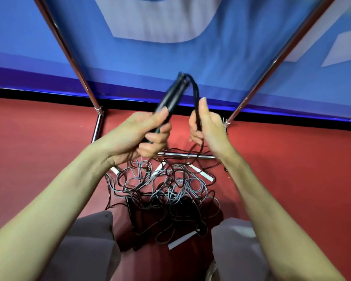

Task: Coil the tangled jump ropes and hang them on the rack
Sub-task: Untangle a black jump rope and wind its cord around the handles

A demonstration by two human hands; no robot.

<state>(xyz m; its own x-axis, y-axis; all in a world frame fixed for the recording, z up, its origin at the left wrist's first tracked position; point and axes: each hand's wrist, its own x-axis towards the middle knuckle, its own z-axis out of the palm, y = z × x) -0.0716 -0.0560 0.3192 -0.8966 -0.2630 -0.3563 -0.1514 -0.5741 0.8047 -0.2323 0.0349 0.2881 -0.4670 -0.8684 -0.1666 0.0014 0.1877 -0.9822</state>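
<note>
Red floor meets a blue banner behind the chrome rack. Left hand grips black handles slanting up and far-right; right hand pinches the cord beside them. Tangled ropes lie below, near the knees.

two slanting rack poles, the left pole and the right pole, fence an open gap ahead. below, the tangled ropes cover the red floor between the knees, and a low crossbar lies just behind the tangle. open floor lies wide on both sides.
</note>
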